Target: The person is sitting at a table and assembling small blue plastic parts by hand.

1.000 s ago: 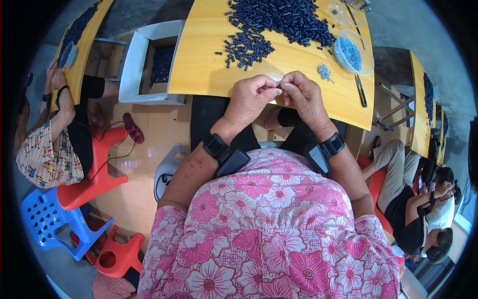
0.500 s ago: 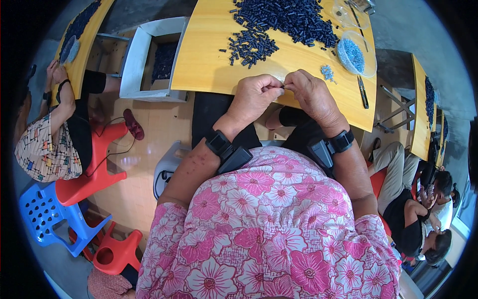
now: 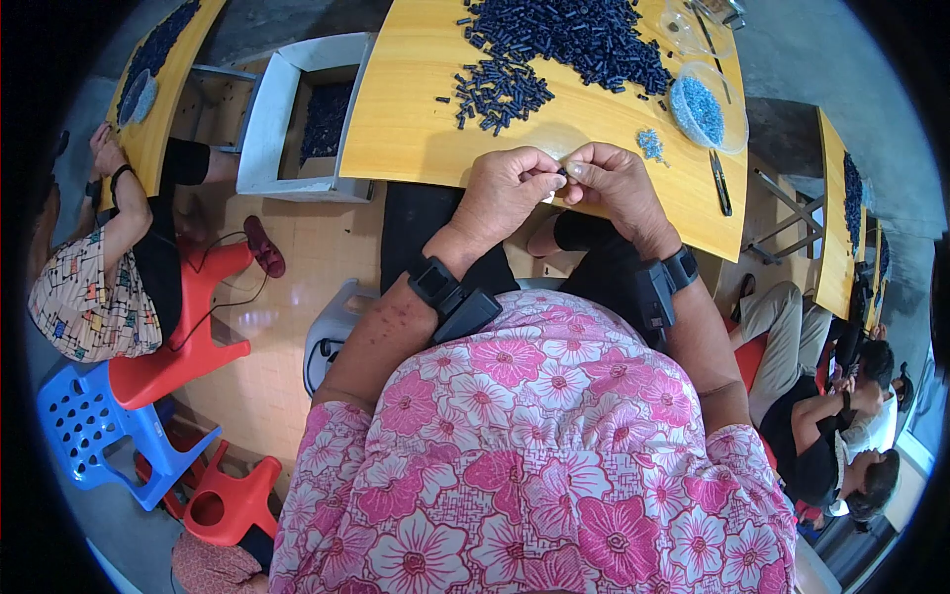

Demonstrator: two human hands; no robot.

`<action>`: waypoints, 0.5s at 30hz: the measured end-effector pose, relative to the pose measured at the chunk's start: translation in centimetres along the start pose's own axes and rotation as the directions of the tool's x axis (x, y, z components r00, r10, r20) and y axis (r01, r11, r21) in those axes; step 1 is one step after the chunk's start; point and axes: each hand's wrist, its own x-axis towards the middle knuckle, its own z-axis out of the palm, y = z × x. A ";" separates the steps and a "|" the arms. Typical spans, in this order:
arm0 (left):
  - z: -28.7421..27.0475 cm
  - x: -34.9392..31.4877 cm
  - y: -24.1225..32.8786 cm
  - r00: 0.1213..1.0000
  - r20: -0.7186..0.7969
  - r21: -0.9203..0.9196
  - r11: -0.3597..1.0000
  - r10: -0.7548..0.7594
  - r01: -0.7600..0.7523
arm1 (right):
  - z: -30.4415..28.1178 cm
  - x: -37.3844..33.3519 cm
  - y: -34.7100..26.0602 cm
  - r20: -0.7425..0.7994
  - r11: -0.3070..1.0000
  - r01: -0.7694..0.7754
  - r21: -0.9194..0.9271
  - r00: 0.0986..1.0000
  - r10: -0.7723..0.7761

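Both hands meet at the near edge of the smooth yellow wooden counter (image 3: 416,119). The left hand (image 3: 505,193) and right hand (image 3: 618,183) pinch a small dark piece (image 3: 561,174) between fingertips clamped together; its long axis is too small to tell. Beyond lies a heap of short dark cylinders (image 3: 554,45), beside it a clear round bowl (image 3: 703,104) of blue beads. Bare counter lies left of the hands.

Smooth yellow wooden tabletop (image 3: 416,119), matt dark plastic pieces (image 3: 554,40), clear glossy plastic bowl (image 3: 705,104)
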 end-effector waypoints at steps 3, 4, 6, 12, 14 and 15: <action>0.0 0.0 -0.1 1.000 -0.005 0.024 1.000 0.006 -0.006 | -0.1 0.1 0.1 0.019 0.991 -0.076 0.107 0.997 0.074; 0.0 0.0 0.0 1.000 -0.003 0.024 1.000 0.006 -0.005 | -0.2 0.1 0.1 0.024 0.989 -0.091 0.116 0.996 0.089; 0.0 0.0 0.2 1.000 -0.005 0.039 0.999 0.028 -0.027 | -0.2 0.4 0.1 0.039 0.984 -0.119 0.133 0.993 0.115; 0.1 0.0 -0.2 1.000 -0.018 0.042 0.999 0.020 -0.019 | -0.1 0.5 -0.2 0.067 0.976 -0.152 0.154 0.987 0.143; 0.1 0.0 0.0 1.000 -0.018 0.026 1.000 0.018 -0.018 | 0.1 0.4 -0.1 0.063 0.978 -0.144 0.154 0.989 0.135; 0.2 0.0 0.0 1.000 -0.017 0.010 1.000 0.018 -0.017 | 0.1 0.3 0.0 0.050 0.980 -0.129 0.152 0.991 0.123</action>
